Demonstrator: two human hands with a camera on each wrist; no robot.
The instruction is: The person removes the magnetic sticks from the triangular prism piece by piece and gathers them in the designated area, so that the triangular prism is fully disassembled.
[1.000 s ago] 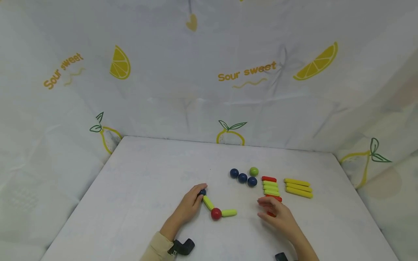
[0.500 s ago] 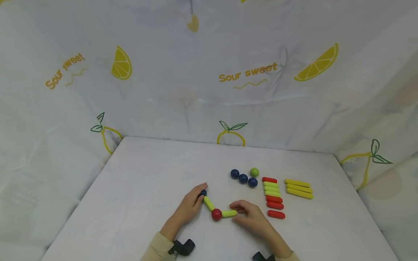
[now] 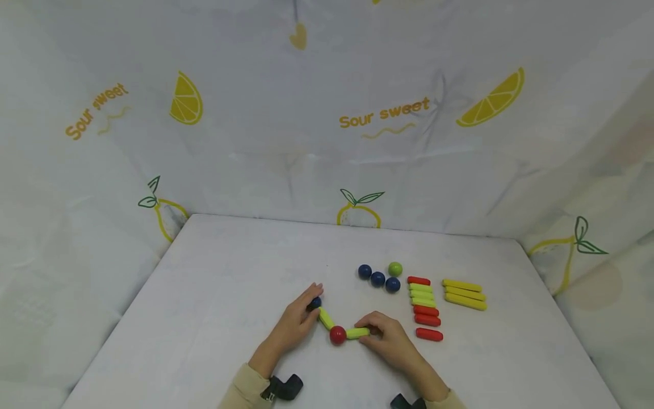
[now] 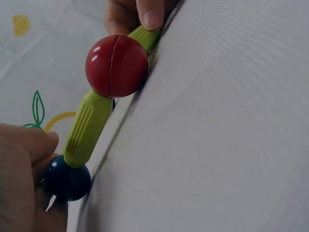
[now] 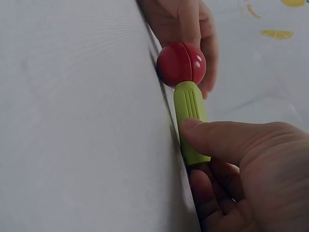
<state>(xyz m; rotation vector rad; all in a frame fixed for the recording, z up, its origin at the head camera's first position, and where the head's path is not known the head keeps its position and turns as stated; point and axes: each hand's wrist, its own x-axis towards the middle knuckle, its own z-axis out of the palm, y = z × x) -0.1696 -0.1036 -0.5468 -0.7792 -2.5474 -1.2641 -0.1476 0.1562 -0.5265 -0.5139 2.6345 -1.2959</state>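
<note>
A small chain lies on the white table [image 3: 214, 284]: a dark blue ball [image 3: 315, 302], a green stick [image 3: 326, 318], a red ball [image 3: 338, 334] and a second green stick [image 3: 357, 333]. My left hand [image 3: 296, 321] pinches the blue ball [image 4: 66, 181] at the chain's far end. My right hand [image 3: 390, 341] pinches the outer end of the second green stick [image 5: 192, 116], thumb on top. The red ball [image 4: 116, 65] joins both sticks.
Behind the chain sit three dark blue balls [image 3: 378, 278] and a green ball [image 3: 395, 268]. To their right lie a row of red and green sticks [image 3: 423, 307] and three yellow sticks [image 3: 464, 293]. A lemon-print cloth [image 3: 327, 113] walls the table in.
My right hand came left from the row of sticks and took hold of the green stick by the red ball. The left hand stayed on the blue ball.
</note>
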